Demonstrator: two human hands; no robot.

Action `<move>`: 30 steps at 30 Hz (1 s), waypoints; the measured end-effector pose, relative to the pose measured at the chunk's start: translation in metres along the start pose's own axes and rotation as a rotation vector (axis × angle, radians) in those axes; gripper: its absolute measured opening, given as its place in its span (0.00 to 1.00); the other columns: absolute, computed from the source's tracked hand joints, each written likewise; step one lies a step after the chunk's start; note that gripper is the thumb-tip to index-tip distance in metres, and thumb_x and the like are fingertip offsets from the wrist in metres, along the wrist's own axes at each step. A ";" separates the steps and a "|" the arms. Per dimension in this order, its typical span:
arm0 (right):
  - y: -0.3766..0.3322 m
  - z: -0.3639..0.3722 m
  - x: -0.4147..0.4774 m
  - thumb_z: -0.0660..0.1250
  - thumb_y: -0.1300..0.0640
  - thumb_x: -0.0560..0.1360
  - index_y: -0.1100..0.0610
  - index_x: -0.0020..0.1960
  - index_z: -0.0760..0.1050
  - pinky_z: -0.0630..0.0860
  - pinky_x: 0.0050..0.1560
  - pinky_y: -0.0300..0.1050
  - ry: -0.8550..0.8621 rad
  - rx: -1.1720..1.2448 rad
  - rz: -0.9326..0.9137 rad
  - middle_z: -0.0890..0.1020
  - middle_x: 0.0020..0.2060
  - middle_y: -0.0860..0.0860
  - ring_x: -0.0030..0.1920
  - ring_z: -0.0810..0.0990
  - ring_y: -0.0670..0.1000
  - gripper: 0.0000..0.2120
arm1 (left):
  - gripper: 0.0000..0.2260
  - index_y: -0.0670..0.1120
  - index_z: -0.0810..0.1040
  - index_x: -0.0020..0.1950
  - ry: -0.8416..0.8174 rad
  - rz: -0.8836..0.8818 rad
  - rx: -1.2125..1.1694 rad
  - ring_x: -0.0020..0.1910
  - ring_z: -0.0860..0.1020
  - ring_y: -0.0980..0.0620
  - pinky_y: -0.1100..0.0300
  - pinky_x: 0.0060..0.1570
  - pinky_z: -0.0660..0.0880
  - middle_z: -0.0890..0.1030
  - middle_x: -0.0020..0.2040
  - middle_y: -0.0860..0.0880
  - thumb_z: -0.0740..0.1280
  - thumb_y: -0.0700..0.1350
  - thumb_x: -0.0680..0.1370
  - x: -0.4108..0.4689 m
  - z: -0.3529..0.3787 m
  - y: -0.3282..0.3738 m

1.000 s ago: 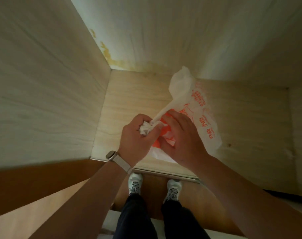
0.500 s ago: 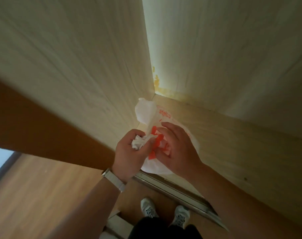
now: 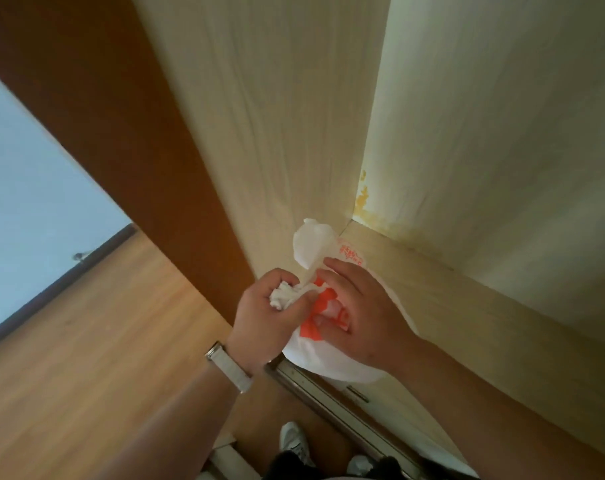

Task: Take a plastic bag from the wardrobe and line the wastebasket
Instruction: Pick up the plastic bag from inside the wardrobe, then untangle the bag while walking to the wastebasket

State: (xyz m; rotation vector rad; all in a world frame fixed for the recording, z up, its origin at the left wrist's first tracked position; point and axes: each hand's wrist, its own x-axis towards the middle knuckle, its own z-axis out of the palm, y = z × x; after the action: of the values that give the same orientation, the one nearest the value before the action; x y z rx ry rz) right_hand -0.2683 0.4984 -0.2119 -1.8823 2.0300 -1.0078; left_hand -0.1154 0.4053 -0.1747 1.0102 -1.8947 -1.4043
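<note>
A: Let us begin at the fingers. Our left hand (image 3: 273, 317) is closed in a fist around the crumpled white end of the bag (image 3: 328, 362). Our right hand (image 3: 360, 313) lies on the orange print, its fingers (image 3: 332, 271) curled and pinching the plastic.

B: So both hands hold the same bag. Where does the rest lie from them?

A: Mostly under and beyond the right hand. One twisted strip runs from the left fist up and away to a white puff near the corner of the wardrobe (image 3: 294, 133). That is the long axis, we think: from the fist toward the corner.

B: Which hand is nearer to the loose part?

A: The right one. It touches the body of the bag; the left keeps only the bunched end.

B: And the count?

A: One bag that we can tell, two hands, one watch (image 3: 230, 367) on the left wrist, two shoes (image 3: 294, 441) on the floor (image 3: 86, 341). No wastebasket is in view.

B: Then to open the bag, we judge the hands must pull apart along that strip.
</note>
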 end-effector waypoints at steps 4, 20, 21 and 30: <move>-0.018 0.003 0.004 0.63 0.40 0.76 0.51 0.70 0.66 0.64 0.70 0.44 -0.019 0.018 -0.079 0.70 0.69 0.47 0.70 0.66 0.46 0.27 | 0.09 0.50 0.78 0.38 0.033 0.057 -0.020 0.30 0.77 0.53 0.58 0.30 0.75 0.80 0.31 0.54 0.77 0.49 0.70 -0.011 -0.017 0.009; -0.093 0.009 -0.019 0.67 0.41 0.77 0.52 0.71 0.67 0.70 0.69 0.53 -0.149 0.199 -0.531 0.71 0.70 0.49 0.69 0.70 0.50 0.27 | 0.09 0.55 0.77 0.37 0.510 0.093 0.050 0.31 0.81 0.53 0.60 0.28 0.76 0.82 0.33 0.52 0.70 0.58 0.67 -0.137 -0.054 0.063; -0.100 0.012 -0.021 0.67 0.42 0.77 0.53 0.71 0.67 0.70 0.69 0.52 -0.151 0.203 -0.555 0.71 0.70 0.49 0.69 0.70 0.50 0.27 | 0.09 0.54 0.77 0.36 0.544 0.092 0.067 0.30 0.80 0.54 0.60 0.28 0.76 0.82 0.32 0.52 0.71 0.58 0.66 -0.145 -0.060 0.061; -0.157 0.066 -0.025 0.64 0.43 0.80 0.53 0.74 0.64 0.70 0.70 0.50 -0.225 0.261 -0.724 0.71 0.71 0.52 0.70 0.70 0.52 0.27 | 0.10 0.54 0.76 0.36 0.709 0.022 0.154 0.28 0.78 0.56 0.63 0.26 0.75 0.81 0.33 0.51 0.71 0.59 0.66 -0.203 -0.129 0.033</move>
State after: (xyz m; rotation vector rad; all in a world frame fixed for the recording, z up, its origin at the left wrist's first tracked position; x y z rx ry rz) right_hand -0.1005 0.5060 -0.1760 -2.4818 1.0291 -1.0644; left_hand 0.0918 0.5115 -0.1074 1.3338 -1.4762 -0.7376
